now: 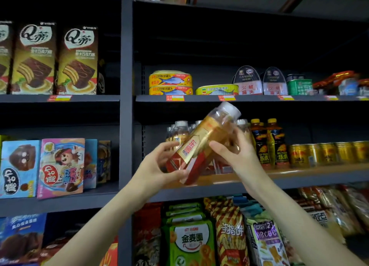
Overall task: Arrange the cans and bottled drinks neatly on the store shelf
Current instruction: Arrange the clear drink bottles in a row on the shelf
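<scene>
Both of my hands hold a clear bottle of amber drink point(201, 144) with a white cap and a red and gold label, tilted with the cap up to the right, in front of the drinks shelf point(299, 175). My left hand point(159, 166) grips its lower end. My right hand point(233, 152) grips its upper body. Behind it stand several matching white-capped bottles point(180, 132). To their right stand dark bottles with yellow caps point(267, 144) and a row of gold cans point(327, 153).
The shelf above carries fish tins point(170, 82) and canned ham point(247, 82). Snack bags point(189, 237) fill the shelf below. A grey upright post point(126, 86) separates the left bay with cake boxes point(77, 60) and biscuit boxes point(60, 168).
</scene>
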A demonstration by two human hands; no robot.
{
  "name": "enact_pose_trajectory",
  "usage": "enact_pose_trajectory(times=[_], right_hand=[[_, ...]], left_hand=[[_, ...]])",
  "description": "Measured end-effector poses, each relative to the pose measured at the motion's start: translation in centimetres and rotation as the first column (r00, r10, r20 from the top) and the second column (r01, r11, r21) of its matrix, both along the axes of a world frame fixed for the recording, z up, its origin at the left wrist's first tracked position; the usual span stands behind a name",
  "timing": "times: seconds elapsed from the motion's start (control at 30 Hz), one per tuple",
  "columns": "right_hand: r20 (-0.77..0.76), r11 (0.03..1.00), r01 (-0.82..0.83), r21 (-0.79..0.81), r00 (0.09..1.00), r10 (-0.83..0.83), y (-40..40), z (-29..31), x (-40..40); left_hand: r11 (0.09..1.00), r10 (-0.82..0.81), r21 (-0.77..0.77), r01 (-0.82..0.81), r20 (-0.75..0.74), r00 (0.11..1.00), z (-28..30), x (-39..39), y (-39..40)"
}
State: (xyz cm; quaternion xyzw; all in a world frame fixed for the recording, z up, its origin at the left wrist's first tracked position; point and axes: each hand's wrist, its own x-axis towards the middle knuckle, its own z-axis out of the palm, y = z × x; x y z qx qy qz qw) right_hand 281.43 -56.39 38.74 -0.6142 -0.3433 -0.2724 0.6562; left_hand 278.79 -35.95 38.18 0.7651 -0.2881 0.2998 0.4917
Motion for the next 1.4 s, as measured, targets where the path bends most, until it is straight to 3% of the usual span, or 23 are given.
enact_pose_trajectory(times=[0.03, 0.1, 0.17, 0.27, 0.4, 0.5, 0.57, 0.63, 0.7, 0.77, 0.83, 0.87, 0.93, 1.03, 1.1, 1.2, 1.3, 1.4], right_hand=[[-0.056, 0.999, -0.031, 0.03, 0.998, 0.033, 0.5, 0.0, -0.2], [-0.121, 0.989, -0.073, 0.125, 0.989, 0.088, 1.3, -0.1, -0.3], [-0.07, 0.987, -0.016, 0.158, 0.997, 0.027, 1.6, 0.0, -0.4], [0.072, 0.998, 0.024, 0.061, 0.997, -0.029, 1.2, 0.1, -0.6], [0.162, 0.993, -0.034, -0.113, 0.985, 0.052, 0.0, 0.6, -0.3], [0.103, 0.983, -0.091, -0.161, 0.989, 0.109, -0.2, 0.4, -0.5], [0.056, 0.989, -0.097, -0.113, 0.993, 0.104, 0.2, 0.0, -0.8], [-0.072, 0.981, -0.192, 0.023, 0.978, 0.193, 1.2, -0.8, -0.9], [-0.209, 0.879, -0.404, 0.254, 0.864, 0.458, 2.2, -1.7, -0.7], [-0.255, 0.749, -0.487, 0.448, 0.734, 0.63, 2.7, -2.1, -0.1], [-0.216, 0.688, -0.53, 0.495, 0.692, 0.689, 2.8, -2.5, 0.7], [-0.19, 0.684, -0.54, 0.491, 0.7, 0.689, 2.8, -2.6, 1.0], [-0.156, 0.698, -0.519, 0.494, 0.737, 0.658, 2.5, -2.4, 1.8], [-0.196, 0.694, -0.461, 0.553, 0.738, 0.646, 2.4, -1.4, 2.1], [-0.277, 0.674, -0.377, 0.636, 0.703, 0.655, 2.6, -0.7, 2.1], [-0.335, 0.653, -0.326, 0.684, 0.654, 0.678, 2.6, -0.5, 2.8], [-0.354, 0.68, -0.327, 0.656, 0.663, 0.66, 2.3, -0.5, 3.1], [-0.33, 0.778, -0.286, 0.559, 0.784, 0.526, 2.0, 0.2, 3.3]], left_hand=[[0.982, 0.151, 0.086, -0.166, 0.162, 0.975, 0.0, 0.3, -0.1], [0.907, 0.297, 0.173, -0.385, 0.386, 0.873, -0.7, 0.8, -0.3], [0.893, 0.299, 0.178, -0.413, 0.45, 0.841, -1.6, 1.2, -0.2], [0.949, 0.194, 0.154, -0.274, 0.4, 0.896, -1.5, 1.4, 0.7], [0.993, -0.034, 0.113, 0.021, 0.121, 0.992, -1.0, 0.8, 1.3], [0.996, 0.006, 0.09, -0.019, 0.144, 0.99, -1.8, 0.8, 1.3], [0.987, 0.144, 0.033, -0.156, 0.238, 0.961, -2.4, 0.8, 0.9], [0.935, 0.337, -0.035, -0.353, 0.401, 0.852, -2.6, 1.0, 0.3], [0.807, 0.481, -0.057, -0.587, 0.639, 0.6, -2.7, 1.3, 0.2], [0.686, 0.398, -0.021, -0.727, 0.848, 0.351, -2.9, 1.5, 0.9], [0.626, 0.266, 0.024, -0.779, 0.933, 0.243, -3.3, 1.3, 1.7], [0.617, 0.228, 0.045, -0.786, 0.945, 0.234, -3.3, 1.1, 1.9], [0.665, 0.204, 0.094, -0.741, 0.931, 0.301, -3.3, 0.8, 2.0], [0.882, 0.201, 0.141, -0.45, 0.751, 0.629, -2.9, 0.2, 1.7], [0.949, 0.211, 0.05, -0.311, 0.633, 0.745, -2.4, 0.1, 1.7], [0.936, 0.265, 0.022, -0.351, 0.611, 0.746, -2.1, 0.6, 2.0], [0.923, 0.291, 0.034, -0.383, 0.589, 0.754, -1.9, 0.7, 2.3], [0.943, 0.247, 0.067, -0.326, 0.517, 0.82, -1.4, 0.4, 1.9]])
